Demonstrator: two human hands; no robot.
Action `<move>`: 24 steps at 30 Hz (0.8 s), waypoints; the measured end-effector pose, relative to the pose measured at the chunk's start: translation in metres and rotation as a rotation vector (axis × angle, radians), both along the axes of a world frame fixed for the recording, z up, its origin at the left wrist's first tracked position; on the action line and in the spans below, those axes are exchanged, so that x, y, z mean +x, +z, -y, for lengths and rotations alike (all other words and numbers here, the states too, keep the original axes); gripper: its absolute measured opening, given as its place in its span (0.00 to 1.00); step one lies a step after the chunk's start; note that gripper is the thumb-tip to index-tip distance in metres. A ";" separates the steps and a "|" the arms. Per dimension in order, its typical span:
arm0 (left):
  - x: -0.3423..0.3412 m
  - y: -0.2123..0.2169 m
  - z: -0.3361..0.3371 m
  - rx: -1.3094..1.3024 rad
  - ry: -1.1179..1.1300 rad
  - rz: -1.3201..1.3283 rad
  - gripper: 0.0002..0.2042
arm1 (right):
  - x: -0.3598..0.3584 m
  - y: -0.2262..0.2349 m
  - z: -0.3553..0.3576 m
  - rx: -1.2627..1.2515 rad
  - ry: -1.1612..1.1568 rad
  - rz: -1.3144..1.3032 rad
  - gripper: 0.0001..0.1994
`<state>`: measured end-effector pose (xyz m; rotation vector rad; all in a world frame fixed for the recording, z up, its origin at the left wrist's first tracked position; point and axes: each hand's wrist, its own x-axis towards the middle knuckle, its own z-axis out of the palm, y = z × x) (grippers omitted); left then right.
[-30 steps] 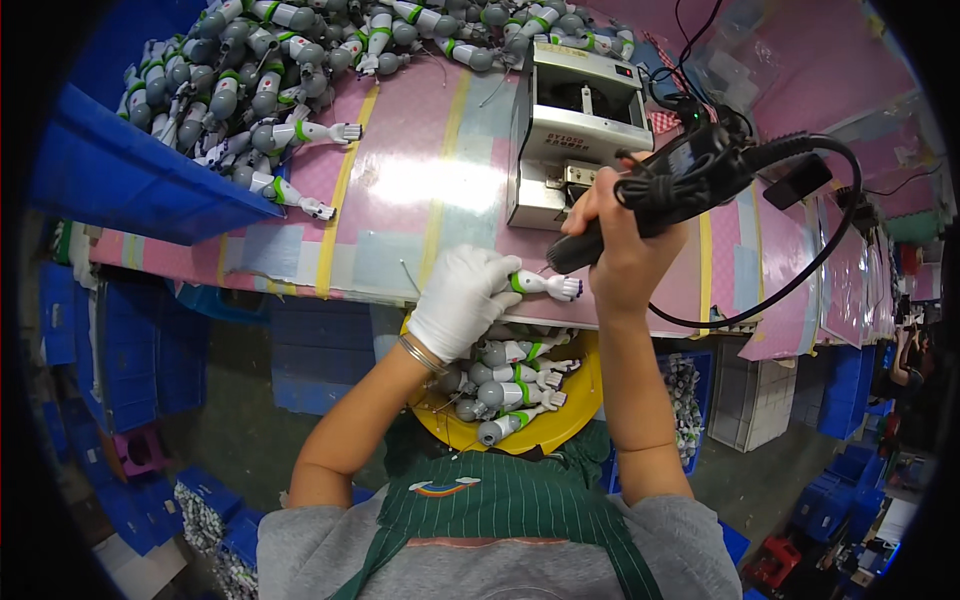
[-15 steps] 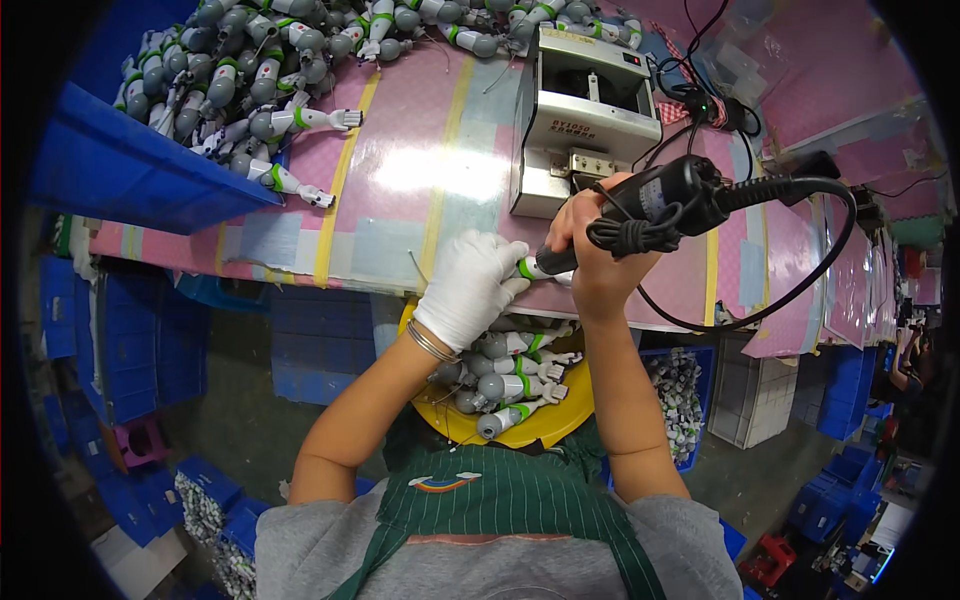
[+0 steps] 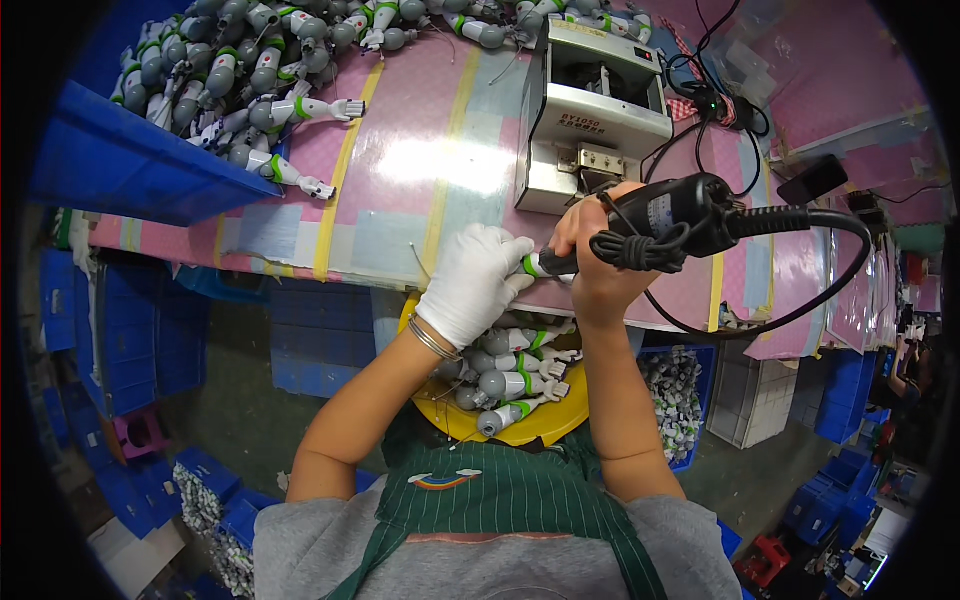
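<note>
My left hand [image 3: 474, 278], in a white glove, is closed around a white and grey toy arm [image 3: 533, 265] with a green band at the table's front edge; most of the toy arm is hidden by my fingers. My bare right hand [image 3: 603, 258] grips a black corded power tool [image 3: 680, 212] with a coil of thin cord tied to its body. The tool's dark nose meets or nearly meets the toy arm beside my left fingertips; the exact contact is hidden. Below my hands, a yellow basin [image 3: 520, 432] in my lap holds several similar toy arms [image 3: 508, 386].
A silver machine [image 3: 592, 125] stands just beyond my right hand, with black cables [image 3: 700, 110] to its right. Toy arms [image 3: 270, 60] are heaped at the far left behind a blue bin [image 3: 140, 165]. Another blue bin [image 3: 683, 460] of small parts sits below the table at right.
My right hand and the power tool have shifted slightly right, and the silver machine appears a little farther right. My left hand has hardly moved and keeps its hold on the toy arm.
</note>
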<state>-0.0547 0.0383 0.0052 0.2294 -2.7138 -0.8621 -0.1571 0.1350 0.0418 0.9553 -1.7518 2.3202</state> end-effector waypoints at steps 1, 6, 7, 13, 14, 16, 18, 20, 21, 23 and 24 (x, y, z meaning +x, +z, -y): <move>0.000 0.001 0.000 -0.007 -0.006 -0.004 0.16 | -0.001 -0.001 0.001 0.001 0.000 0.001 0.07; 0.001 -0.002 0.003 -0.034 0.001 -0.052 0.16 | -0.006 -0.007 0.008 0.017 -0.073 -0.104 0.05; 0.002 -0.002 0.004 -0.032 -0.004 -0.051 0.16 | -0.003 -0.004 0.008 0.012 -0.065 -0.109 0.05; 0.027 -0.002 -0.011 0.138 -0.089 -0.069 0.14 | 0.013 0.032 -0.009 -0.071 0.136 0.194 0.11; 0.034 -0.003 -0.011 0.192 -0.129 -0.029 0.14 | 0.012 0.041 -0.011 -0.097 0.119 0.190 0.13; 0.044 0.020 0.005 0.196 -0.139 -0.007 0.12 | -0.005 0.060 -0.015 -0.184 0.100 0.093 0.12; 0.052 0.032 0.050 -0.092 0.002 -0.080 0.09 | -0.023 0.080 -0.011 -0.222 0.068 0.021 0.11; 0.054 0.042 0.108 -0.584 0.309 0.073 0.06 | -0.041 0.087 -0.006 -0.156 -0.022 -0.055 0.09; 0.062 0.052 0.136 -0.723 0.278 -0.011 0.04 | -0.049 0.088 -0.002 -0.164 -0.022 -0.084 0.09; 0.076 0.046 0.199 -1.069 0.377 0.343 0.04 | -0.052 0.092 0.007 -0.187 0.027 -0.122 0.08; 0.073 0.050 0.212 -1.171 0.371 0.456 0.04 | -0.051 0.092 0.012 -0.192 0.007 -0.113 0.06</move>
